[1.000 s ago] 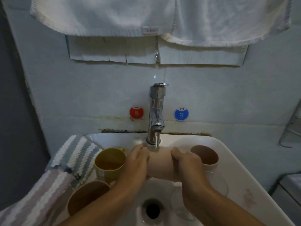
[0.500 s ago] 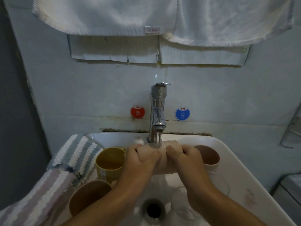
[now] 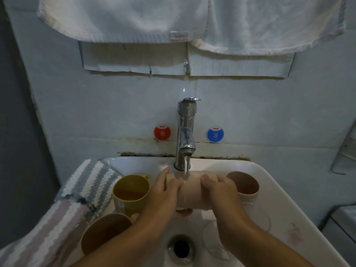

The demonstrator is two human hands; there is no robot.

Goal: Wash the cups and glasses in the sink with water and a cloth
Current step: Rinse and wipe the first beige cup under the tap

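A pale pink cup [image 3: 190,191] lies sideways under the running water of the chrome tap [image 3: 185,135], above the white sink [image 3: 273,191]. My left hand [image 3: 163,195] grips its left end and my right hand [image 3: 219,191] grips its right end. A yellow mug [image 3: 131,191] and a brown cup [image 3: 105,231] stand at the sink's left. Another pink cup [image 3: 243,183] stands at the right. Two clear glasses [image 3: 213,245] [image 3: 260,216] lie in the basin, partly hidden by my right forearm.
A striped cloth [image 3: 81,191] is draped over the sink's left rim. White towels [image 3: 134,18] hang overhead. The drain [image 3: 181,247] opens between my forearms. Red [image 3: 162,132] and blue [image 3: 215,134] stickers flank the tap. A wire rack [image 3: 346,147] is at the right.
My hands came closer together on the pink cup, then spread slightly apart again, turning it under the stream. The other cups stayed put.
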